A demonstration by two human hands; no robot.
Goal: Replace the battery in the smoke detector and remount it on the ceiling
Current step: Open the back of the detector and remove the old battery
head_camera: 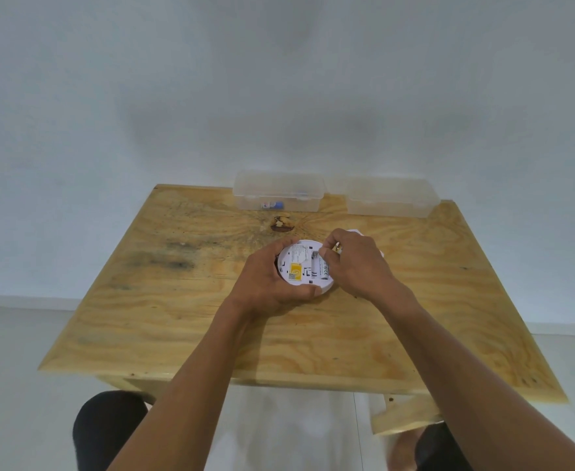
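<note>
The round white smoke detector [299,266] lies back side up over the wooden table [211,317], with a yellow label and an open battery bay showing. My left hand [265,280] is shut on its left and near rim. A white cylindrical battery [323,268] lies in the bay. My right hand [350,263] pinches the far end of that battery with thumb and fingertips. A white round part [355,231], partly hidden behind my right hand, rests on the table.
Two clear plastic boxes stand at the table's far edge: the left box [279,192] holds a small blue-and-white item [272,205], the right box [391,198] looks empty. A dark knot [282,225] marks the wood. White wall behind, pale floor around.
</note>
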